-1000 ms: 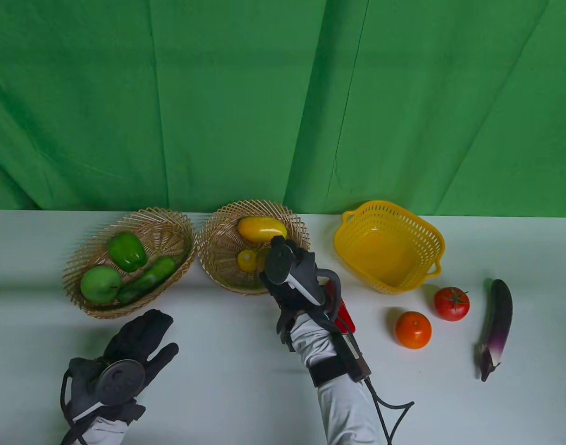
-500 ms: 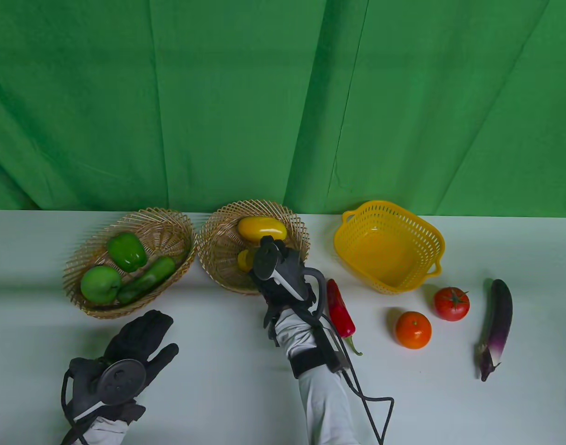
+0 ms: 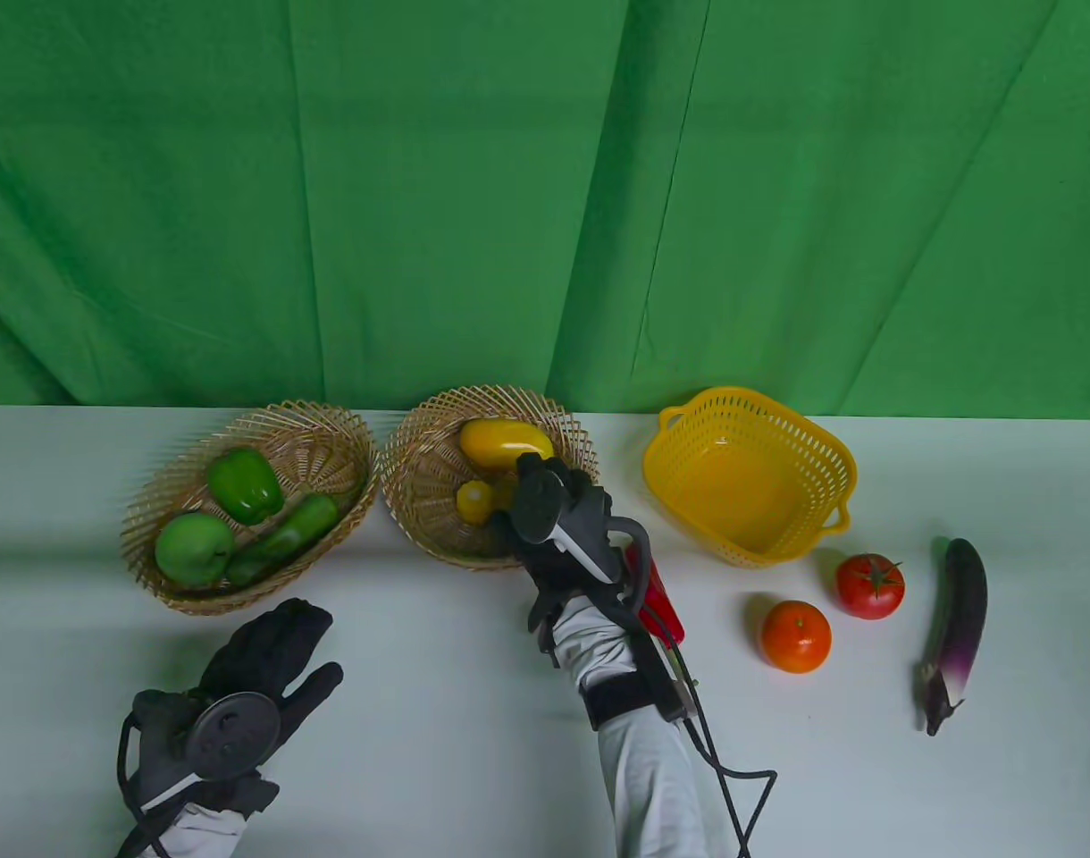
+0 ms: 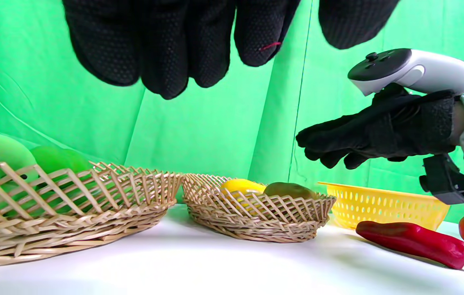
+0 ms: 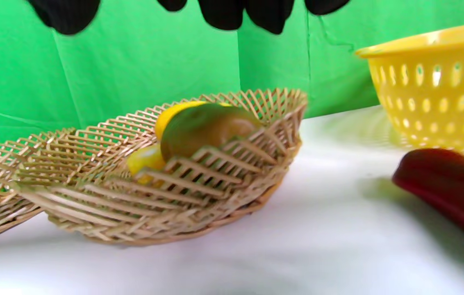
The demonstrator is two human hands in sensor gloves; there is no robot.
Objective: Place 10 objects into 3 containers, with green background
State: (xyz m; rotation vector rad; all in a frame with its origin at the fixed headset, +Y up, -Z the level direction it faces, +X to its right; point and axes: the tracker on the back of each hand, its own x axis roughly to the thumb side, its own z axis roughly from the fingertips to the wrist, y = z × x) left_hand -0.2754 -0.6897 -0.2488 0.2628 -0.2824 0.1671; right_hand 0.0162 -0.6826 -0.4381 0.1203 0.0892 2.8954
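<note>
My right hand (image 3: 520, 529) hovers open and empty over the front right rim of the middle wicker basket (image 3: 420, 509); the left wrist view (image 4: 318, 149) shows its fingers stretched out above the basket. That basket holds a yellow mango (image 3: 502, 441), a small lemon (image 3: 473, 500) and a brown-green kiwi (image 5: 207, 127), which my hand hides in the table view. My left hand (image 3: 277, 639) rests open on the table at the lower left. The yellow plastic basket (image 3: 826, 465) holds nothing. A red chili (image 4: 412, 242), an orange (image 3: 796, 635), a tomato (image 3: 870, 585) and an eggplant (image 3: 956, 626) lie on the table.
The left wicker basket (image 3: 165, 590) holds a green pepper (image 3: 244, 484), a green apple (image 3: 193, 548) and a long green vegetable (image 3: 286, 536). A green curtain hangs behind the table. My right arm's cable (image 3: 742, 786) trails over the table's front.
My right hand moved left over the middle basket, then back right, so it covers part of the red chili again. My left hand has not moved.
</note>
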